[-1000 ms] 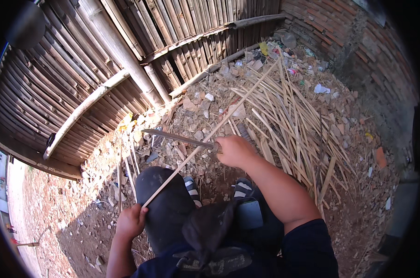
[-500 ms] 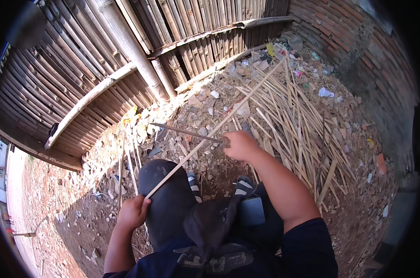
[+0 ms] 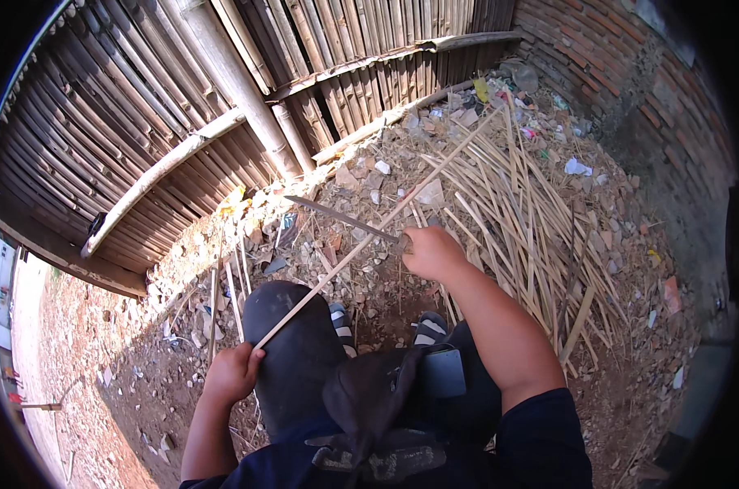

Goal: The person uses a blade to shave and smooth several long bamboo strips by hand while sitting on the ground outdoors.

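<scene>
My left hand [image 3: 233, 375] is closed around the near end of a long, pale bamboo strip [image 3: 317, 287], beside my left knee. The strip slants away over the knee to the far right, its far end reaching over a pile of similar strips. My right hand [image 3: 435, 254] grips a long-bladed knife [image 3: 334, 215], the handle mostly hidden in the fist. The dark blade points to the far left and crosses the strip near the hand. Whether the edge touches the strip, I cannot tell.
Loose bamboo strips [image 3: 541, 244] lie heaped at the right. A bamboo-slat wall [image 3: 101, 155] stands at the far left, a brick wall [image 3: 622, 73] at the far right. Rubble and litter cover the ground. A dark phone [image 3: 443, 373] rests on my right thigh.
My right hand has shifted slightly right. The knife's tip has swung farther away and right, so the blade slants more steeply. My left hand and the strip stay almost in place.
</scene>
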### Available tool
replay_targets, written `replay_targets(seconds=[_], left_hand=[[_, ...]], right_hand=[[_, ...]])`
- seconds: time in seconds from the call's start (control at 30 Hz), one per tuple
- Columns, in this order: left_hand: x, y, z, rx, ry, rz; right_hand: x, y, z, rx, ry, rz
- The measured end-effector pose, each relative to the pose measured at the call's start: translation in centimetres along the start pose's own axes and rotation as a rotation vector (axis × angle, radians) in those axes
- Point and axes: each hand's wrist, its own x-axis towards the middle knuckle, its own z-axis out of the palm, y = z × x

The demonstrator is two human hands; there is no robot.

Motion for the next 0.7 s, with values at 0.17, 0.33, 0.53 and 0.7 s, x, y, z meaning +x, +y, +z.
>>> replay_targets(seconds=[0.17,0.33,0.53,0.7], left_hand=[[0.1,-0.2,1.0,-0.024,0.015,-0.032],[0.1,0.1,0.7,-0.005,0.049,-0.017],[0.0,-0.4,1.3,-0.055,0.04,-0.048],[0.2,-0.2,0.0,0.024,0.01,-0.001]], right_hand=[[1.1,-0.1,0.6,-0.019,-0.15,-0.064],[0.7,0.5,2.2,-0.022,0.005,-0.111],[0.8,-0.2,1.3,0.013,-0.035,-0.049],[0.3,1.0,0.0,-0.072,0.017,0.0]])
